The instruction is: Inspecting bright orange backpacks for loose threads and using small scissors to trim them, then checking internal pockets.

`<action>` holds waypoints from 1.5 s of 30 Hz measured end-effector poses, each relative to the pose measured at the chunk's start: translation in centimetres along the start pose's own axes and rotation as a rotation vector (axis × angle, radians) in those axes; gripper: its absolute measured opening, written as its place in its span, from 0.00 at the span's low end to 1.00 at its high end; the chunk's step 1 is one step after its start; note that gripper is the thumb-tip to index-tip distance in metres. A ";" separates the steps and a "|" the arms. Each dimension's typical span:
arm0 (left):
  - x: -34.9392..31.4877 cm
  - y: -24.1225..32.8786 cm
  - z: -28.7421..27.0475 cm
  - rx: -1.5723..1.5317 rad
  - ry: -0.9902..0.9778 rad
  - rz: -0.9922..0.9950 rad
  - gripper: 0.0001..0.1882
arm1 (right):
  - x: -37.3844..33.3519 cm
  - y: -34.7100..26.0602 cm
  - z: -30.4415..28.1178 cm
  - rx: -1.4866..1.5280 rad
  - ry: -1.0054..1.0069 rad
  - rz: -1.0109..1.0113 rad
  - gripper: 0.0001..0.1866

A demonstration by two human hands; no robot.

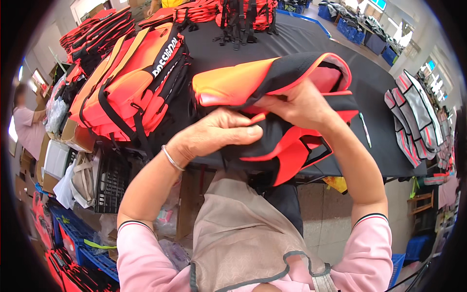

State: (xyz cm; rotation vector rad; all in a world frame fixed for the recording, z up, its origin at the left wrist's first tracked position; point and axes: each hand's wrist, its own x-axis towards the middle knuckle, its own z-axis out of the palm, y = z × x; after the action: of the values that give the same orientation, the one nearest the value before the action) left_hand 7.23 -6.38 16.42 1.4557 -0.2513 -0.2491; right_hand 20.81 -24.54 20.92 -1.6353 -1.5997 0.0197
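An orange-red and black backpack [233, 85] lies partly folded on the black-covered table in front of me. My left hand [219, 130], with a bangle on its wrist, is closed in a pinch on the bag's near edge, where a small red bit shows by the thumb. My right hand [299, 104] is closed on the black fabric beside the raised, curved flap, and its fingertips are partly hidden in the folds. Red-trimmed black panels [292, 151] of the same bag hang over the table's near edge below my hands.
Stacked orange-red backpacks [131, 82] stand at the left, with more piles [248, 17] at the back. A pen-like stick [365, 130] and grey bag pieces [413, 117] lie at the right. A black crate [111, 180] is below left. Another person [26, 119] is at far left.
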 end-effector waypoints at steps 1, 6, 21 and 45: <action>0.2 -0.2 0.2 -0.012 0.005 0.020 0.13 | -0.3 1.0 0.4 -0.121 0.010 -0.063 0.13; 0.0 0.6 -0.8 0.259 0.042 0.112 0.35 | -0.3 1.5 -0.3 -0.081 0.043 0.111 0.14; 0.5 -0.1 -0.4 0.089 0.207 0.181 0.14 | 1.2 3.3 1.0 -0.148 0.108 0.079 0.14; -1.5 -0.3 1.6 0.414 0.480 0.401 0.14 | -0.8 -0.2 0.6 0.670 -0.659 0.548 0.27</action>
State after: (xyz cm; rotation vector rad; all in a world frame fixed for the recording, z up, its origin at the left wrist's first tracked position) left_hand 5.26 -7.45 16.29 1.7825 -0.2020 0.5025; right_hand 20.14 -24.94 20.25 -1.5162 -1.2944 1.3448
